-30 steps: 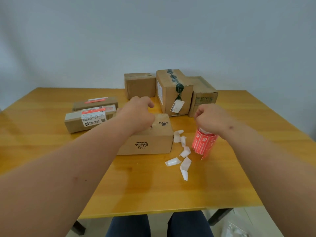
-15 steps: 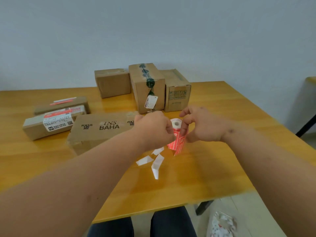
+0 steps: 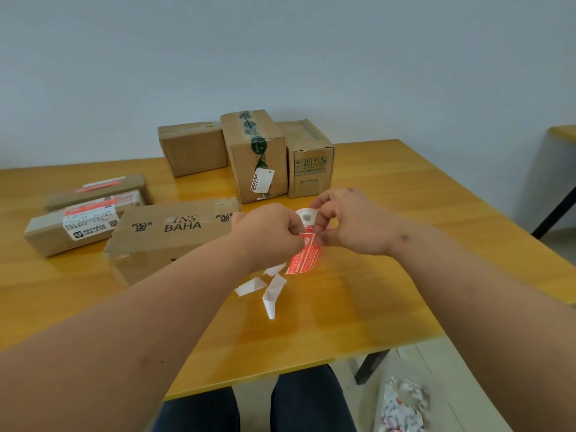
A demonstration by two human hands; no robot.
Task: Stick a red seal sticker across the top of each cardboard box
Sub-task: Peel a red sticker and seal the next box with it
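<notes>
Red seal sticker [image 3: 304, 254] hangs pinched between left hand [image 3: 268, 232] and right hand [image 3: 349, 224] grips.

The flat cardboard box [image 3: 174, 235] nearest the person is showing "INS BAHA" in black on its top, with a small "FOCUS ON ME" mark sitting at each side of it. The right rear box [image 3: 310, 163] is carrying handling pictograms, too small for reading. Print on the other labels and the red stickers is staying illegible.
</notes>
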